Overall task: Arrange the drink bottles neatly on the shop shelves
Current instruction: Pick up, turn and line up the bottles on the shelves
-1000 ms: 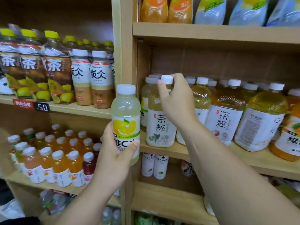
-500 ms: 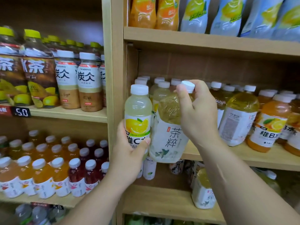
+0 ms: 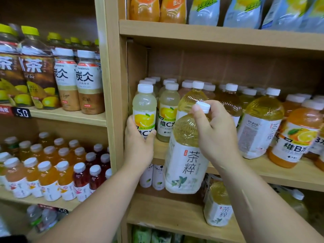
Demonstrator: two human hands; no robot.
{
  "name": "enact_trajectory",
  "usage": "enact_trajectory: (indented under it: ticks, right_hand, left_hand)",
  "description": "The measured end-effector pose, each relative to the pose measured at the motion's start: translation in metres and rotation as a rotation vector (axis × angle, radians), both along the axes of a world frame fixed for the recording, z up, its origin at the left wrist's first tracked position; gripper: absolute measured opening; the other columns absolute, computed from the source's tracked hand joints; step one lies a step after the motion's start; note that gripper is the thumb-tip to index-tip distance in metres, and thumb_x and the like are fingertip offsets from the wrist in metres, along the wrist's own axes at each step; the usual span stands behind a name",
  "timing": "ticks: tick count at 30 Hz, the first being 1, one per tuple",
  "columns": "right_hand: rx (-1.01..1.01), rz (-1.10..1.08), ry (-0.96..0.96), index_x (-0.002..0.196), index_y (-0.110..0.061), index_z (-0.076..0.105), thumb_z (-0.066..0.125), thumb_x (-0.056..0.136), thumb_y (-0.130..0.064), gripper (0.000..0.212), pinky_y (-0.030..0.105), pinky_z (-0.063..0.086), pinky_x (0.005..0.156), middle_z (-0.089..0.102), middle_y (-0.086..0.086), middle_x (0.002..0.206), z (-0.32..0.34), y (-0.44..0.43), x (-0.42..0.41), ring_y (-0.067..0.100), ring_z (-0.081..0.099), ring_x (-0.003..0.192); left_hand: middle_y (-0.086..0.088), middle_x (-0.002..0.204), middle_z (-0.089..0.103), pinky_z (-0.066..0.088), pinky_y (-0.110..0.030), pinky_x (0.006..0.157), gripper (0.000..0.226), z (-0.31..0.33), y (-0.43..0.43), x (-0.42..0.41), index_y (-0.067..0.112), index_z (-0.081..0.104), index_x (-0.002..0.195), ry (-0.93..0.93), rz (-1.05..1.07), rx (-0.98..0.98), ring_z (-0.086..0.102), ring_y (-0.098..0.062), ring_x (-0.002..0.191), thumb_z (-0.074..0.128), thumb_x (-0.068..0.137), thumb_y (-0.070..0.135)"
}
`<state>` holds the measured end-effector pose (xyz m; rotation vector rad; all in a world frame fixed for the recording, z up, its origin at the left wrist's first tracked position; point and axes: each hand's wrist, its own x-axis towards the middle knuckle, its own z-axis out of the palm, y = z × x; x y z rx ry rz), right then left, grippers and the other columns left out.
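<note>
My left hand [image 3: 138,146] grips a small pale lemon vitamin C bottle [image 3: 144,109] with a white cap, held upright at the far left end of the middle right shelf [image 3: 263,171], beside a matching bottle [image 3: 168,113]. My right hand [image 3: 217,135] holds a large white-labelled tea bottle [image 3: 185,162] by its capped neck. That bottle hangs clear of the shelf, in front of its edge and tilted slightly. More large tea bottles [image 3: 257,127] and an orange vitamin B bottle [image 3: 296,137] stand to the right.
A wooden upright post [image 3: 112,95] divides the two shelf units. Left shelves hold lemon tea and latte bottles [image 3: 87,81] above, small juice bottles [image 3: 52,176] below. Another tea bottle [image 3: 219,206] stands on the lower right shelf. Pouches fill the top shelf.
The left hand carried the lemon bottle right and up onto the shelf's left end. The right hand pulled the large tea bottle off the shelf, down and forward.
</note>
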<state>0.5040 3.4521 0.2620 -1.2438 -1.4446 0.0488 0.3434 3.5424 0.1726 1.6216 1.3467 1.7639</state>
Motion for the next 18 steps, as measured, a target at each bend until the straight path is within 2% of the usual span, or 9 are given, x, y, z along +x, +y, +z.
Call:
enact_trajectory:
  ticks: [3, 5, 7, 10, 14, 16, 18]
  right_hand:
    - [-0.008, 0.003, 0.0, 0.097, -0.031, 0.056, 0.052, 0.103, -0.041, 0.012, 0.015, 0.035, 0.056, 0.06, -0.012, 0.076, -0.001, 0.002, 0.001, -0.004, 0.054, 0.073]
    - [-0.017, 0.009, 0.0, 0.096, -0.031, 0.055, 0.052, 0.103, -0.04, 0.012, 0.012, 0.038, 0.055, 0.06, -0.011, 0.076, -0.001, 0.003, 0.0, -0.005, 0.054, 0.071]
    - [-0.018, 0.02, 0.009, 0.097, -0.028, 0.057, 0.052, 0.104, -0.039, 0.014, 0.016, 0.04, 0.059, 0.062, -0.008, 0.079, -0.002, 0.004, 0.0, 0.002, 0.056, 0.077]
    - [-0.026, 0.037, 0.027, 0.1, -0.022, 0.06, 0.052, 0.104, -0.038, 0.018, 0.02, 0.042, 0.063, 0.063, -0.004, 0.082, -0.005, 0.004, -0.003, 0.008, 0.055, 0.08]
    - [-0.046, 0.013, 0.031, 0.103, -0.019, 0.062, 0.052, 0.103, -0.039, 0.022, 0.016, 0.041, 0.063, 0.062, -0.009, 0.084, -0.007, 0.006, -0.006, 0.003, 0.055, 0.081]
    - [-0.048, -0.012, 0.022, 0.104, -0.02, 0.063, 0.052, 0.103, -0.04, 0.023, 0.012, 0.04, 0.062, 0.06, -0.011, 0.083, -0.009, 0.006, -0.005, -0.001, 0.054, 0.078]
    - [-0.042, -0.028, 0.011, 0.105, -0.019, 0.063, 0.052, 0.103, -0.041, 0.024, 0.011, 0.038, 0.061, 0.058, -0.013, 0.081, -0.012, 0.003, -0.004, -0.002, 0.053, 0.075]
  left_hand:
    - [-0.003, 0.142, 0.052, 0.045, -0.048, 0.107, 0.07, -0.003, 0.004, 0.005, 0.02, 0.033, 0.151, 0.05, 0.074, -0.03, 0.051, -0.023, 0.129, 0.07, 0.092, 0.022]
    - [-0.007, 0.156, 0.039, 0.035, -0.039, 0.118, 0.082, -0.005, 0.003, 0.008, 0.017, 0.018, 0.16, 0.08, 0.089, -0.048, 0.039, -0.024, 0.143, 0.068, 0.095, 0.025]
    - [-0.006, 0.165, 0.023, 0.024, -0.027, 0.115, 0.088, -0.008, 0.0, 0.008, 0.015, 0.003, 0.163, 0.123, 0.092, -0.06, 0.027, -0.021, 0.15, 0.063, 0.099, 0.027]
    - [-0.002, 0.169, 0.009, 0.02, -0.023, 0.112, 0.088, -0.014, -0.006, 0.006, 0.015, -0.008, 0.162, 0.219, 0.105, -0.027, 0.019, -0.019, 0.153, 0.056, 0.103, 0.024]
    - [-0.005, 0.17, 0.007, 0.014, -0.032, 0.125, 0.079, -0.023, -0.021, -0.002, 0.013, 0.003, 0.163, 0.296, 0.139, 0.041, 0.012, -0.02, 0.155, 0.053, 0.103, 0.019]
    - [-0.008, 0.167, 0.022, 0.018, -0.035, 0.124, 0.07, -0.027, -0.038, -0.004, 0.012, 0.017, 0.162, 0.304, 0.163, 0.119, 0.022, -0.023, 0.152, 0.052, 0.103, 0.024]
    - [-0.005, 0.159, 0.039, 0.026, -0.035, 0.121, 0.064, -0.029, -0.061, -0.003, 0.014, 0.029, 0.159, 0.265, 0.034, 0.181, 0.035, -0.019, 0.146, 0.048, 0.102, 0.036]
